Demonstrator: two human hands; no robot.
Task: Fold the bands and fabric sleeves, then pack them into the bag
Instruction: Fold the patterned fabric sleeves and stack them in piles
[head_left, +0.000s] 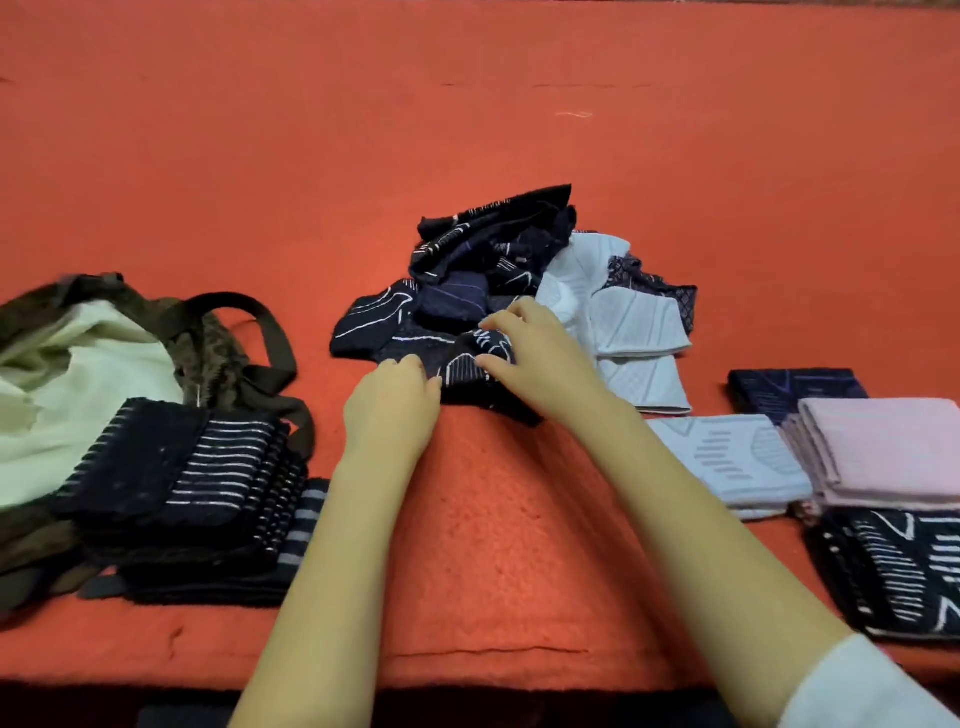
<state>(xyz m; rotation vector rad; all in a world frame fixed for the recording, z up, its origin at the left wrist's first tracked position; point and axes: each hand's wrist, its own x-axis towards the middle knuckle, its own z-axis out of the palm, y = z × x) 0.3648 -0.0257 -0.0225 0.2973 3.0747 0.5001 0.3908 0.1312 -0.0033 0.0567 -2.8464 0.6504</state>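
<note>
Both my bare forearms reach in from 6 o'clock and converge toward the centre. My left hand (392, 402) is knuckles-up, fingers curled onto the near edge of a dark striped cloth (465, 371). My right hand (537, 358), at its 2 o'clock, pinches the same cloth between thumb and curled fingers. A white cuff (857, 686) sits at 5 o'clock.

The bag (62, 364), camouflage with a pale lining, lies open at the left, its dark straps looped toward the middle. A folded dark stack (197, 483) with white stripes sits against its near right side. In the middle a loose pile (493, 254) mixes dark, line-patterned pieces with white sleeves (634, 332) on its right. At the pile's near edge one dark piece (467, 369) is crumpled and gripped from both sides. At the right lie folded pieces: white (727, 462), pink (883, 452) and two dark ones.
</note>
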